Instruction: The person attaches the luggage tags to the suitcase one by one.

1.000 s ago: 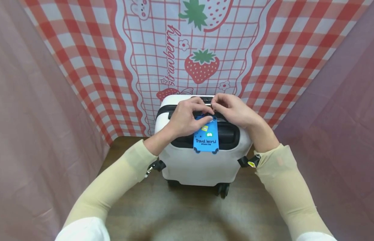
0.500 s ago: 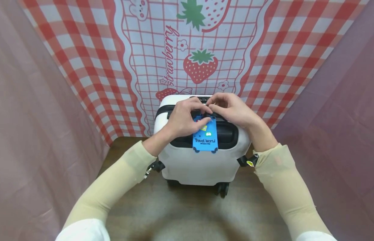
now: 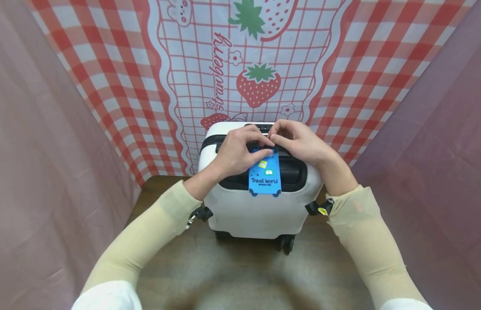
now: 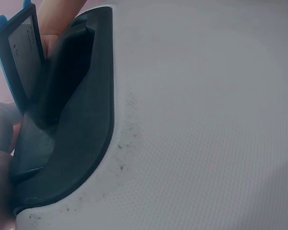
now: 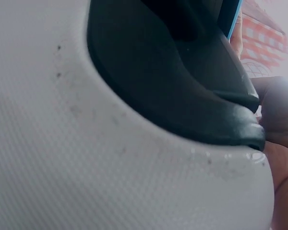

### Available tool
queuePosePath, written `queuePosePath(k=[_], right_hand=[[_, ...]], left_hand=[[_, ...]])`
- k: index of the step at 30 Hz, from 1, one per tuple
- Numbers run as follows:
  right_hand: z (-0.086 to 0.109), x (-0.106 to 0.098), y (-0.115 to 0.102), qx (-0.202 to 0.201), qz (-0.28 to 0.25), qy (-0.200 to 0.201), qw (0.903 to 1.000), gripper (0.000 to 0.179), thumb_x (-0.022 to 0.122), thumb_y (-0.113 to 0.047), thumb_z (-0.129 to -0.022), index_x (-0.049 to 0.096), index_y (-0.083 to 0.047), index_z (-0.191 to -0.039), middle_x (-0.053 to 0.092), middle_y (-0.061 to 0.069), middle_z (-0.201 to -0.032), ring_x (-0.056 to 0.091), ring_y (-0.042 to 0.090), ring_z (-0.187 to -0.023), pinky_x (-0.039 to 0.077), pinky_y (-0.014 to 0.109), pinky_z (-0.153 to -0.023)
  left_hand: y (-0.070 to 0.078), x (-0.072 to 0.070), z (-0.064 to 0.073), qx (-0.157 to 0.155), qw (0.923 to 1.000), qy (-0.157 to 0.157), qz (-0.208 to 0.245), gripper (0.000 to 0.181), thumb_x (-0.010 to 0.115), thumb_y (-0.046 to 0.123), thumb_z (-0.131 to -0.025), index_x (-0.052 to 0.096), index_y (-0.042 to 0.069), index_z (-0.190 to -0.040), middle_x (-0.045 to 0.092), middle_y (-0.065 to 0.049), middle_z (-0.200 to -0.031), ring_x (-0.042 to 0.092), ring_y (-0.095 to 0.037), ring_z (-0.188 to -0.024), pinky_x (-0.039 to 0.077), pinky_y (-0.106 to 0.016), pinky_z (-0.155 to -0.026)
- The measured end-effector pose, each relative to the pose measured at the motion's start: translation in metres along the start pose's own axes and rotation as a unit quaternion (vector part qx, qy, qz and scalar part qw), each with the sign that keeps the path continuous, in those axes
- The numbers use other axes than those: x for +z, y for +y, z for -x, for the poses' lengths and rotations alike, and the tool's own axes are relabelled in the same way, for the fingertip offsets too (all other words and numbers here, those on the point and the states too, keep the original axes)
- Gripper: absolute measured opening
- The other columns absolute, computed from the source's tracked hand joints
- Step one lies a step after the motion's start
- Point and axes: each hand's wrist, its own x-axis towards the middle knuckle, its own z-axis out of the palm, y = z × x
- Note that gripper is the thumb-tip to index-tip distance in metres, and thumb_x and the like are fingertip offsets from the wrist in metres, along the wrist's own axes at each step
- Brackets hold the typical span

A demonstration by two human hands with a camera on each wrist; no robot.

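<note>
A white hard-shell suitcase [image 3: 256, 215] stands upright in the middle of the head view, its black carry handle [image 3: 293, 169] facing me. Over that handle hangs a blue luggage tag [image 3: 265, 186] printed "Travel World". My left hand [image 3: 239, 150] pinches the tag near its upper edge, thumb on the front. Close by, my right hand [image 3: 302, 142] has thumb and index fingertip together just above the tag, at its strap, which the fingers mostly hide. The left wrist view shows the back of the tag [image 4: 26, 55] with a pale label panel.
The suitcase rests on a brown wooden surface [image 3: 240, 271], with dark wheels [image 3: 288, 244] below. A combination lock [image 3: 265, 128] sits on its top. Behind it hangs a red-and-white strawberry cloth [image 3: 260, 86]; pink curtains [image 3: 50, 172] enclose both sides.
The right fingertips have shifted slightly left, then slightly back right, above the tag. The left hand keeps its pinch and the tag stays almost in place.
</note>
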Motion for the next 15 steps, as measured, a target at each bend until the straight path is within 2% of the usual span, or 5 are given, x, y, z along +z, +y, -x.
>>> queuePosePath(k=[7,15], right_hand=[[0.0025,-0.0007,0.0017,-0.008,-0.007,0.004,0.9999,0.014,0.059,-0.021,-0.110,0.061,-0.007,-0.113,0.063,0.012,-0.110,0.059,0.025,-0.101,0.050,0.026,-0.086],[0.0023,-0.0001,0.0031,-0.017,-0.021,0.018,0.9995,0.016,0.060,-0.021,-0.109,0.061,-0.006,-0.115,0.063,0.012,-0.108,0.060,0.026,-0.096,0.050,0.024,-0.080]], left_hand=[[-0.0001,0.0009,-0.0009,0.006,1.0000,0.000,0.005,0.015,0.083,0.020,-0.094,0.082,0.012,-0.107,0.073,-0.004,-0.102,0.069,-0.016,-0.100,0.057,-0.032,-0.095],[-0.0013,0.0018,-0.0017,0.007,1.0000,0.001,-0.005,0.010,0.080,0.018,-0.097,0.081,0.012,-0.104,0.074,-0.004,-0.103,0.071,-0.018,-0.105,0.058,-0.033,-0.099]])
